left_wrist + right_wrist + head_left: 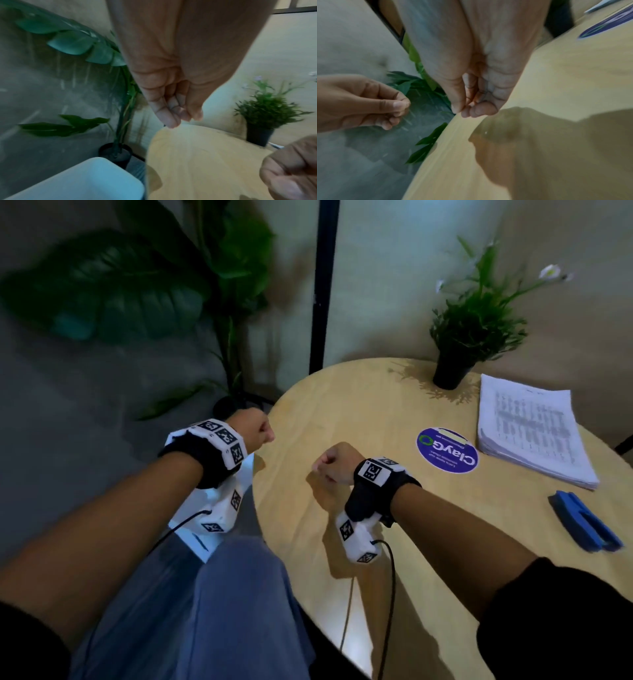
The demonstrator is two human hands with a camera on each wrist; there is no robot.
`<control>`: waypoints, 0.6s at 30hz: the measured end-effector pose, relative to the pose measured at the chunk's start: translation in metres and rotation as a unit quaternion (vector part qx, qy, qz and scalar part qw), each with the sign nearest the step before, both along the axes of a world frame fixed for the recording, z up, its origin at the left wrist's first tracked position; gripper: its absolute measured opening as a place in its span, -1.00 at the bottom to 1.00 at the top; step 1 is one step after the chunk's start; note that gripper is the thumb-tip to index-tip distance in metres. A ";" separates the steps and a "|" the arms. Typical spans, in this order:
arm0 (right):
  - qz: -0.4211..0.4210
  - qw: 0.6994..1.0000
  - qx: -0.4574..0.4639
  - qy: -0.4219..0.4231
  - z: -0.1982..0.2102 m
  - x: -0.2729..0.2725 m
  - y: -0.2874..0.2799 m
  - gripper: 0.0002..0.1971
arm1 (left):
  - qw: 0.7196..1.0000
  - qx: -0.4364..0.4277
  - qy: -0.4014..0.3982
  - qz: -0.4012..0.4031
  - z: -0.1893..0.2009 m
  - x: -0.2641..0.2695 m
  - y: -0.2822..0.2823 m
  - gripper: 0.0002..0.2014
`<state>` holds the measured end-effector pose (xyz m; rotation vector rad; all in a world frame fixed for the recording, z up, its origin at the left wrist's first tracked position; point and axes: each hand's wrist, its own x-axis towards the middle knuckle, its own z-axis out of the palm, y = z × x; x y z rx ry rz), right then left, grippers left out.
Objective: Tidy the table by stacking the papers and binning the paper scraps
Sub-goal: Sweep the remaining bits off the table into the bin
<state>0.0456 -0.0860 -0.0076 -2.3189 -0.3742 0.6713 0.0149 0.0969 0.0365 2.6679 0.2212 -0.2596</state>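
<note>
A round blue sticker [447, 449] on the pale wooden surface [359, 412] carries the word "ClayGo" in white beside a green ring mark; the smaller lines under it are too blurred to read. The stack of papers [531, 429] lies at the far right of the surface, squared up, its top sheet printed with rows of table-like text that cannot be made out; one corner sits just beside the sticker. A blue tool [584, 520] lies near the right edge, apart from the stack, and a small potted plant [455, 361] stands at the far side next to the papers. The left hand [260, 429] is held off the rounded left edge of the surface, above the white bin [85, 180] on the floor; its fingers are curled in with the thumb against them, and nothing is seen between them. The right hand [334, 462] is over the surface just inside that edge, fingers likewise curled into the palm with nothing visible in its grasp. The two hands are near each other but apart. The middle and near part of the surface shows bare wood. A large leafy plant [144, 285] stands on the floor beyond the bin
</note>
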 end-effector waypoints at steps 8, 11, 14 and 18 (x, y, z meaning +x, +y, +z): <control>0.045 0.999 -0.009 -0.028 -0.002 0.022 0.121 -0.71 | 0.992 -0.024 0.016 0.121 -0.032 -0.024 0.099 -0.86; 0.039 0.999 -0.023 -0.019 -0.009 0.030 0.152 -0.72 | 0.988 -0.029 0.021 0.151 -0.050 -0.024 0.120 -0.85; 0.020 0.999 -0.028 -0.012 -0.020 0.031 0.174 -0.87 | 0.984 -0.040 0.029 0.173 -0.064 -0.021 0.127 -0.86; 0.049 0.997 -0.063 -0.016 -0.029 0.032 0.191 -0.81 | 0.984 -0.046 0.032 0.168 -0.079 -0.016 0.131 -0.87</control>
